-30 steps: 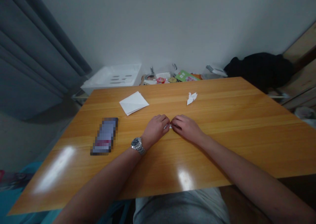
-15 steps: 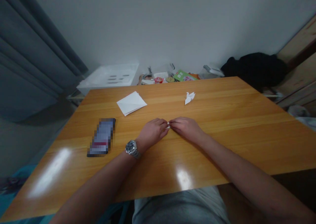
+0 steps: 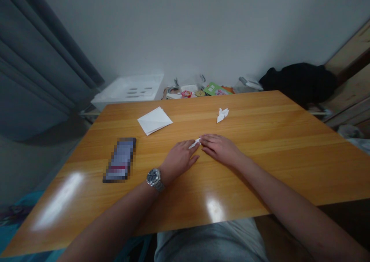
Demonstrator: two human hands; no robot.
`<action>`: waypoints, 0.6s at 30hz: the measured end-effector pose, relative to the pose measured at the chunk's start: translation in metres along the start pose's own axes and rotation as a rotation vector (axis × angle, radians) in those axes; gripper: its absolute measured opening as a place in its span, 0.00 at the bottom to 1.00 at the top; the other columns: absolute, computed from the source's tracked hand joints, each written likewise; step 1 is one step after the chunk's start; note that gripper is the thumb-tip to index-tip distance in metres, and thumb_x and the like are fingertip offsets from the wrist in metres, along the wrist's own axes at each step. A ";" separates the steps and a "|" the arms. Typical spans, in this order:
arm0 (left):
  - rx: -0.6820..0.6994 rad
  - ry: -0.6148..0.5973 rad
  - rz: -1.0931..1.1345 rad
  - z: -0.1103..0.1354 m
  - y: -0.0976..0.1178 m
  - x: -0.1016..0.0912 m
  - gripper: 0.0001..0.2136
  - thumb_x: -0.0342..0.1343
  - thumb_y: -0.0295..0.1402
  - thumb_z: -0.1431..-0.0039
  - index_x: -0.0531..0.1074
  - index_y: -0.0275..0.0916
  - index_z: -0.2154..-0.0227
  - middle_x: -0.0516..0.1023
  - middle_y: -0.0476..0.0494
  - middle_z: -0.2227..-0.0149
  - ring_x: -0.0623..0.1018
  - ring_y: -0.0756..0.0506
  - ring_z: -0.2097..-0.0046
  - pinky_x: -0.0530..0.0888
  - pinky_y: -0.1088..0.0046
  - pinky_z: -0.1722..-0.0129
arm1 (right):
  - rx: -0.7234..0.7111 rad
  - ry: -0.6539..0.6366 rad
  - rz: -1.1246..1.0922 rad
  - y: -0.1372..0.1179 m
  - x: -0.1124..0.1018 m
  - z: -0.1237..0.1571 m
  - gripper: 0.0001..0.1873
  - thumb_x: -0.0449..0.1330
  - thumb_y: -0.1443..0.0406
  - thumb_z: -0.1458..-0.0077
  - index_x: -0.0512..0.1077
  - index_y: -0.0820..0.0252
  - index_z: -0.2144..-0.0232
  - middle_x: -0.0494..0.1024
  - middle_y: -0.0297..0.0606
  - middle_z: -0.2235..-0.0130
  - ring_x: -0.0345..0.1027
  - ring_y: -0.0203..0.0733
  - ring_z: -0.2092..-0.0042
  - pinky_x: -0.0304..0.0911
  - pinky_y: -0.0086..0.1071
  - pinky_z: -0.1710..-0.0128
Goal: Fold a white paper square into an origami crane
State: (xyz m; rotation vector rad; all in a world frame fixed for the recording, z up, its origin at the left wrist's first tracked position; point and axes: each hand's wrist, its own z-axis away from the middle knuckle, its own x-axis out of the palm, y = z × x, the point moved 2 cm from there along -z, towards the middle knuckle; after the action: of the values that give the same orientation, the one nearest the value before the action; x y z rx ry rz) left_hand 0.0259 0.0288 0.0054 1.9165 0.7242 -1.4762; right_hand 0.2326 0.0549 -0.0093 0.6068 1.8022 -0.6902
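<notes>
A small piece of folded white paper [image 3: 195, 143] lies on the table between my two hands, mostly covered by fingers. My left hand [image 3: 179, 155], with a metal watch [image 3: 155, 178] on its wrist, holds the paper's left end under its fingertips; its thumb sits apart, lower down. On the other end, the fingers of my right hand [image 3: 218, 146] press the paper down, the thumb a little below them. Beyond my right hand a folded white paper crane [image 3: 222, 115] rests on the wood.
Square sheets of white paper [image 3: 155, 121] lie at the table's far left. A phone [image 3: 120, 160] with a blurred screen is left of my left hand. Behind the wooden table [image 3: 266, 131] are a white tray [image 3: 115, 88], a green packet [image 3: 215, 88] and a black cloth heap [image 3: 300, 81].
My fingers have flattened out from a tight pinch, and my left thumb has moved away from the paper. More of the folded paper shows. The crane, sheets and phone stay put.
</notes>
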 end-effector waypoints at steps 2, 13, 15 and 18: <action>0.002 -0.005 0.033 -0.001 -0.003 0.002 0.21 0.49 0.40 0.29 0.66 0.36 0.39 0.72 0.36 0.40 0.74 0.40 0.42 0.70 0.61 0.40 | 0.015 -0.007 -0.010 0.003 0.000 0.000 0.23 0.50 0.59 0.30 0.71 0.60 0.40 0.71 0.47 0.37 0.65 0.50 0.36 0.59 0.49 0.36; 0.033 -0.042 -0.039 0.002 0.003 -0.001 0.24 0.51 0.40 0.30 0.63 0.34 0.37 0.69 0.35 0.37 0.72 0.39 0.40 0.68 0.60 0.39 | 0.023 -0.081 0.000 -0.006 0.001 0.004 0.32 0.47 0.50 0.31 0.59 0.59 0.33 0.63 0.49 0.32 0.56 0.54 0.32 0.53 0.51 0.34; 0.033 -0.038 -0.049 0.002 0.004 -0.001 0.24 0.50 0.41 0.30 0.63 0.33 0.37 0.68 0.33 0.37 0.71 0.39 0.39 0.67 0.60 0.38 | 0.031 -0.108 0.013 -0.008 0.002 0.007 0.34 0.46 0.49 0.31 0.57 0.59 0.31 0.59 0.48 0.31 0.52 0.54 0.30 0.50 0.52 0.32; 0.031 -0.030 -0.070 0.003 0.006 0.002 0.24 0.48 0.41 0.29 0.62 0.32 0.37 0.68 0.32 0.37 0.70 0.38 0.38 0.67 0.60 0.38 | 0.037 -0.149 0.017 -0.009 0.006 0.009 0.35 0.43 0.49 0.30 0.52 0.61 0.30 0.54 0.47 0.29 0.46 0.51 0.28 0.44 0.51 0.30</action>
State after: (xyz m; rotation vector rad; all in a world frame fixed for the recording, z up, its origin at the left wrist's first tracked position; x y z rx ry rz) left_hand 0.0289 0.0230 0.0041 1.9055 0.7661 -1.5630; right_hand 0.2304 0.0424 -0.0163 0.5797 1.6477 -0.7395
